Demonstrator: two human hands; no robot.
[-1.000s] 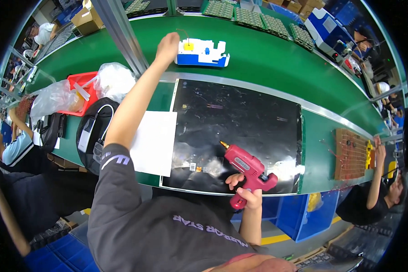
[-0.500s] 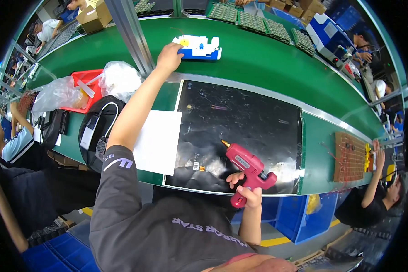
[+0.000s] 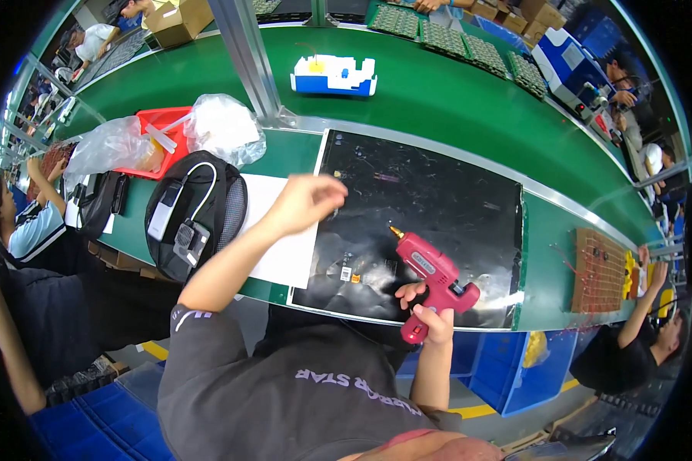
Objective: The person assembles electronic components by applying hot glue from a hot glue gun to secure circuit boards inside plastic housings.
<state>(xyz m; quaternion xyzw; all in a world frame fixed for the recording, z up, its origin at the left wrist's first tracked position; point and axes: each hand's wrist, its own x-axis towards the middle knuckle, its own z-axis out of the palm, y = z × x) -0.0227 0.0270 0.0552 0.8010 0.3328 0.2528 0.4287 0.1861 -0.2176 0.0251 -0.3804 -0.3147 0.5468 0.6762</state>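
Right fingers (image 3: pixel 411 291) wrap the glue gun (image 3: pixel 429 265); left fingers (image 3: pixel 332 187) curl (pinch unclear); lowered carelessly, they could touch the nozzle (image 3: pixel 396 231) rightward.

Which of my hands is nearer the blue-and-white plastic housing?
Left. Your left hand hovers nearer you than the housing; your right hand, holding the red glue gun, is farther back, to the right.

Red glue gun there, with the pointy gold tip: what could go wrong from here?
The right hand holds the red glue gun. Its gold tip could burn the left hand if it is hot and they touch. Glue might drip onto the black mat below. Also, the thin wire on the white-and-blue part sticks up and might get snagged.
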